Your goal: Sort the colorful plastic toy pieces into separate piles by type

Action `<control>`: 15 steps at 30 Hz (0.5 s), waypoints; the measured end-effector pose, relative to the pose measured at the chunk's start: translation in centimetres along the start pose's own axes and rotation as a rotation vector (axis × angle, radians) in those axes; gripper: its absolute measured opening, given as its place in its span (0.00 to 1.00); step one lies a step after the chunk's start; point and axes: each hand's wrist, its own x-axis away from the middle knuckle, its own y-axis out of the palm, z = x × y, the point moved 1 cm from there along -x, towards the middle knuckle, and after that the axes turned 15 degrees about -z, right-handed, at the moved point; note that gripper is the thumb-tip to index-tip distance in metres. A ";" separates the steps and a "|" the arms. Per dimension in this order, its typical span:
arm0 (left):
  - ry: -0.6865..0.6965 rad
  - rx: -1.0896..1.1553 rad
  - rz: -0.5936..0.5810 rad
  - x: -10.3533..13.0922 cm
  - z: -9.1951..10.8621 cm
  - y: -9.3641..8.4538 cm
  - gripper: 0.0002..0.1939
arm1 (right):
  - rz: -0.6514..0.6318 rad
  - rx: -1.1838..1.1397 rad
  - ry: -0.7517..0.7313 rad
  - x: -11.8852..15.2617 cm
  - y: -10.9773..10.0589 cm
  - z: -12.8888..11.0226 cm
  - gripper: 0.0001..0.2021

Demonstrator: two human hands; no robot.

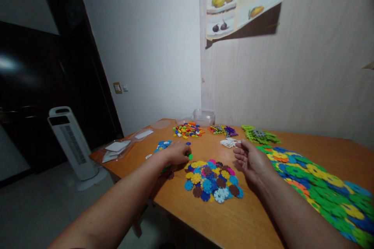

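Observation:
My left hand (177, 153) reaches over the table left of a mixed pile of snowflake discs (207, 181). Its fingers are closed, and a small green snowflake disc (190, 156) shows at the fingertips. Partly hidden beneath this hand and wrist lie a few more discs. Right of the pile, my right hand (248, 159) rests with its palm turned inward and fingers loosely curled apart, nothing in them. Just beyond its fingertips are white flat pieces (229, 142). Behind my left wrist sits a small group of blue pieces (162, 146).
Large flower-shaped discs (315, 179) cover the table's right side. Farther back lie small coloured blocks (188, 129), purple and mixed pieces (230, 131), green pieces (260, 135) and a clear plastic container (203, 117). White cards in plastic (117, 147) lie at the left edge; a white tower fan (73, 144) stands beyond.

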 end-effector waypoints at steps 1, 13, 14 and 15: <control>-0.002 0.033 -0.020 -0.3 -0.2 0.0 0.13 | -0.001 0.006 0.007 -0.1 0.0 0.0 0.09; -0.054 0.302 0.053 -1.2 -0.2 -0.2 0.10 | 0.001 0.127 -0.019 0.3 0.7 0.2 0.08; -0.035 0.340 0.103 -1.3 0.1 -0.3 0.09 | -0.004 0.151 -0.030 0.2 0.8 0.4 0.08; -0.004 0.390 0.153 -1.3 0.6 -0.5 0.09 | -0.019 0.172 -0.040 0.1 0.8 0.6 0.08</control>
